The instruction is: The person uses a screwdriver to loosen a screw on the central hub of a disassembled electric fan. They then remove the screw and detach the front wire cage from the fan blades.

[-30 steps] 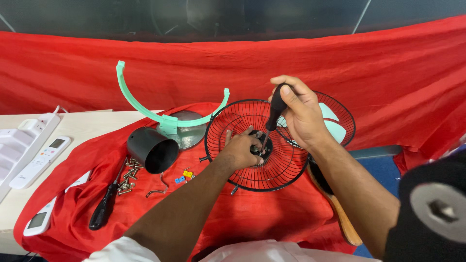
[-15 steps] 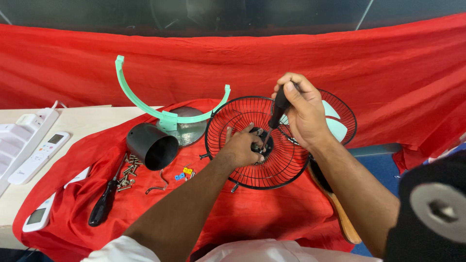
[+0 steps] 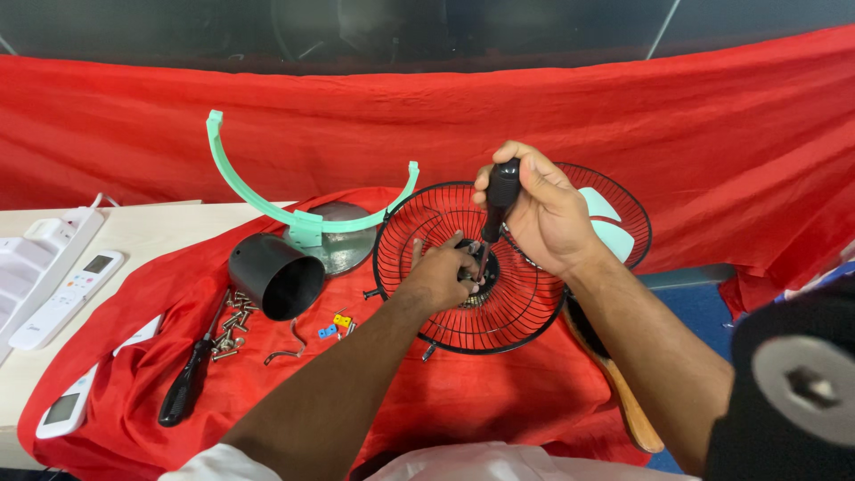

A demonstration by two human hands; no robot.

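A black wire fan grille [image 3: 499,303] stands tilted on the red cloth. My left hand [image 3: 443,272] grips its hub at the centre. My right hand [image 3: 539,209] is closed around the black handle of a screwdriver [image 3: 499,200], whose tip points down into the hub beside my left fingers. A second grille [image 3: 614,205] with a mint-green blade [image 3: 610,227] lies behind the first one.
A mint-green curved bracket [image 3: 303,214] on a metal base, a black cylindrical housing [image 3: 272,276], loose screws [image 3: 232,325], small coloured clips [image 3: 334,325] and another black screwdriver [image 3: 187,387] lie on the left. White remotes [image 3: 71,285] and a power strip [image 3: 40,249] rest on the table. A wooden handle [image 3: 623,401] lies at the right.
My right hand has lowered a little and the screwdriver now stands more upright over the hub. My left hand stays on the hub.
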